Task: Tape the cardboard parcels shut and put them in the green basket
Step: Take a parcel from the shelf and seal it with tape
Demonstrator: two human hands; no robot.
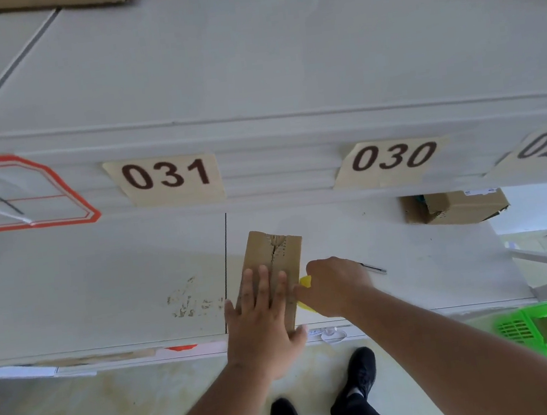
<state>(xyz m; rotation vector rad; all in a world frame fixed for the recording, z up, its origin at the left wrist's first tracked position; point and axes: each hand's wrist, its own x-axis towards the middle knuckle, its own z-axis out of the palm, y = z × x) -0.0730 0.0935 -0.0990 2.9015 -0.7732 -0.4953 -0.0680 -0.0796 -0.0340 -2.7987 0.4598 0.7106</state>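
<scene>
White shelf (105, 294): left hand (264, 321) flat, fingers spread on cardboard parcel (273, 258); right hand (333, 284) curled gripping yellow tool (305, 282). Green basket (537, 317) lower right.

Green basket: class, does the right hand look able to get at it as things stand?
Probably yes: the green basket sits low beside the right hand, nothing between, but that hand holds a yellow tool.

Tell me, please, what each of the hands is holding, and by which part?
Right hand grips a yellow tool, mostly hidden. Left hand holds nothing; it presses flat on the parcel.
</scene>
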